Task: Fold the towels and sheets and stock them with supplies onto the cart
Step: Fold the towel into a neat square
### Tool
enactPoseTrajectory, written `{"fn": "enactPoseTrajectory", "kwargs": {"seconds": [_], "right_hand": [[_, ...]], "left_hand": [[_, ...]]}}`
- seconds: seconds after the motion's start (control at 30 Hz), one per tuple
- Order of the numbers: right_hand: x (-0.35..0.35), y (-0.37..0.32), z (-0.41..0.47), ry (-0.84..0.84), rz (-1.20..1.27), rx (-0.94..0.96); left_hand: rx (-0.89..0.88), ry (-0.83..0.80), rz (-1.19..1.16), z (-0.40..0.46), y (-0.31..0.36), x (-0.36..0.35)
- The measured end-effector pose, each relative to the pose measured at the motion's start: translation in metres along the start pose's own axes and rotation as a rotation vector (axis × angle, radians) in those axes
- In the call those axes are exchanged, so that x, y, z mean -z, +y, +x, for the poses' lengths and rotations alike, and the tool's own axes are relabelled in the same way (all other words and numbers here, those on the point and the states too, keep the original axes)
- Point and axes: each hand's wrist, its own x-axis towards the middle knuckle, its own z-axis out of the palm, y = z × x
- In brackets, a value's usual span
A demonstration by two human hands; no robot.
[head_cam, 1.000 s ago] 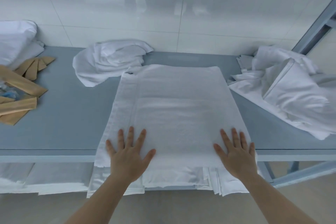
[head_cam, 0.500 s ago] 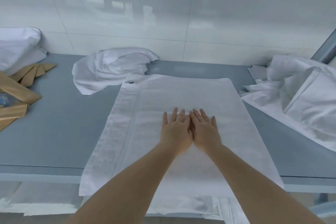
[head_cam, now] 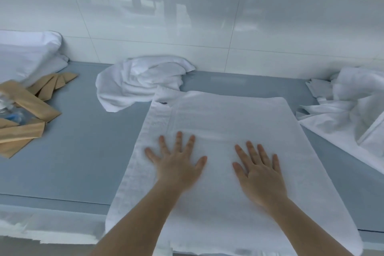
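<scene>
1. Folded towel (head_cam: pixel 224 127) lies flat on the grey table (head_cam: pixel 83 151), its near edge hanging over the front.
2. Left hand (head_cam: pixel 176 164) rests palm-down on the towel's left half, fingers straight and spread, gripping nothing.
3. Right hand (head_cam: pixel 259 170) lies palm-down on the right half, fingers straight, slightly fanned; the two hands are apart.
4. The towel runs under both palms and beyond every fingertip.
5. Crumpled towel (head_cam: pixel 141 83) touches the folded towel's far-left corner.
6. Rumpled sheets (head_cam: pixel 349 110) are cut off at the right edge.
7. Tan paper packets (head_cam: pixel 27 106) lie left; something clear and blue among them, possibly plastic, is blurred.
</scene>
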Motion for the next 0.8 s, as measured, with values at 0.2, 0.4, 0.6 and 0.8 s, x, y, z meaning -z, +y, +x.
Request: {"fn": "enactPoseTrajectory", "kwargs": {"seconds": [0.2, 0.4, 0.6, 0.8], "right_hand": [[0.021, -0.031, 0.010, 0.133, 0.010, -0.086], [0.025, -0.117, 0.085, 0.126, 0.176, 0.332], [0.035, -0.199, 0.168, -0.009, 0.173, 0.461], [0.037, -0.221, 0.205, -0.114, 0.100, 0.525]], "left_hand": [[0.056, 0.033, -0.002, 0.022, -0.047, 0.010], [0.051, 0.083, -0.006, 0.013, -0.045, 0.001], [0.021, 0.118, -0.012, 0.012, -0.043, 0.002], [0.012, 0.127, -0.037, 0.010, -0.043, 0.000]]}}
